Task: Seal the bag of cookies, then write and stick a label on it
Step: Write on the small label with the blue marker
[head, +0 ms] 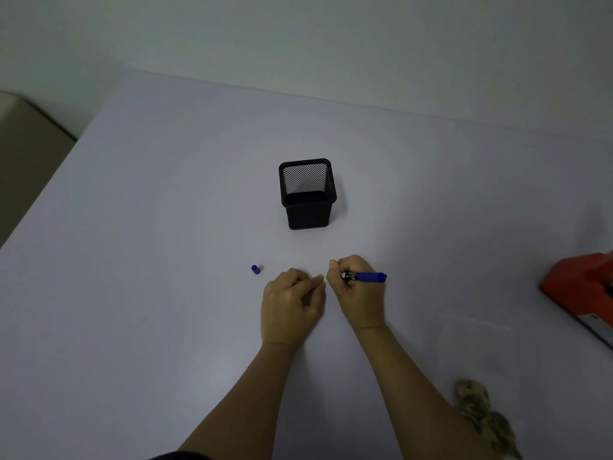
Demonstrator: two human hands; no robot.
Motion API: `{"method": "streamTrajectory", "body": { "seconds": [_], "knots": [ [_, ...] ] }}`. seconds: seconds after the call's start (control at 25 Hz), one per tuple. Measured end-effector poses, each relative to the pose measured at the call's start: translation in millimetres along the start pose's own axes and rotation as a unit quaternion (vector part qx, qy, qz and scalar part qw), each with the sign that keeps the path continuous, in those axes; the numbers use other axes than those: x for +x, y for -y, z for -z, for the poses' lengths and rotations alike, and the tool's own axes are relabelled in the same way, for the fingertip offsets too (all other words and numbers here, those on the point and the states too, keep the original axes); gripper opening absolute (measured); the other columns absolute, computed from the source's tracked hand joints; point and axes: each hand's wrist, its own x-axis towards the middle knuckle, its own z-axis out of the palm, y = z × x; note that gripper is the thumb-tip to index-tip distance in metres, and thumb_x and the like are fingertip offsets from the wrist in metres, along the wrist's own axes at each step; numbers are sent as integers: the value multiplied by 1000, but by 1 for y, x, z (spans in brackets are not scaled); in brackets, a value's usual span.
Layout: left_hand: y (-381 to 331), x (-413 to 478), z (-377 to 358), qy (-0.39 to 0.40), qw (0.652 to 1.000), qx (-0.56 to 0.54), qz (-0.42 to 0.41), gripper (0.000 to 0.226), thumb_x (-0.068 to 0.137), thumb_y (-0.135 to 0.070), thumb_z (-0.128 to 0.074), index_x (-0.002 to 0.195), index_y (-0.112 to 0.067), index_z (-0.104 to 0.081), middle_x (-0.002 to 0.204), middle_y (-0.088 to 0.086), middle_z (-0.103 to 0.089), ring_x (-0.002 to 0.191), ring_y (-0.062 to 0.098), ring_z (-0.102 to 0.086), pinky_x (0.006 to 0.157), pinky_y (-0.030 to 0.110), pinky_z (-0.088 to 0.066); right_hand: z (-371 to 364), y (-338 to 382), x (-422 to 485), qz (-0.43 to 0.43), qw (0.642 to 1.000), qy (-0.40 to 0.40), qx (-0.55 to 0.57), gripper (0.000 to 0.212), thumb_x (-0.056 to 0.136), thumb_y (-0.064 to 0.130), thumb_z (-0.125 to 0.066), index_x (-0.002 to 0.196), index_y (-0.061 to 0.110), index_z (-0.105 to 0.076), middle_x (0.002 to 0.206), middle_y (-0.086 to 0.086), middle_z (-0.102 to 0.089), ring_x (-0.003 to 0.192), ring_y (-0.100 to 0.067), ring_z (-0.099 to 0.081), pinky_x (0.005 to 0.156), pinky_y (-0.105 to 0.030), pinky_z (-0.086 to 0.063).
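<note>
My right hand (pixel 360 290) grips a blue marker (pixel 366 277), whose barrel points right and whose tip is hidden behind the fingers. My left hand (pixel 292 303) pinches a small pale label (pixel 323 279) between the two hands, just above the table. The marker's blue cap (pixel 255 269) lies alone on the table to the left of my left hand. A clear bag (pixel 474 330) lies flat and faint on the table to the right of my right forearm; its contents cannot be made out.
A black mesh pen holder (pixel 306 194) stands empty behind the hands. An orange-red device (pixel 580 287) sits at the right edge. A camouflage-patterned cloth (pixel 484 416) lies at the lower right. The light-grey table (pixel 149 227) spreads wide on the left.
</note>
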Motion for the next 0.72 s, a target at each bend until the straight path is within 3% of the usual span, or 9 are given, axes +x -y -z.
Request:
{"method": "streamTrajectory", "body": {
  "seconds": [0.32,0.72],
  "knots": [
    [1,0,0,3,1000,-3,1,28,83,-34,-57,86,-13,-75,72,0,-63,64,12,-54,59,27,-45,-1,0,0,-8,1000,2,-9,32,86,24,-54,67,-1,-52,59,-16,-55,52,-26,-52,58,-11,-43],
    [1,0,0,0,1000,5,1,27,83,-34,-57,84,-14,-75,72,0,-63,63,13,-54,60,26,-43,-2,-1,0,1,1000,-10,-7,36,85,29,-49,66,0,-52,59,-15,-55,51,-27,-52,55,-14,-43]
  ]
}}
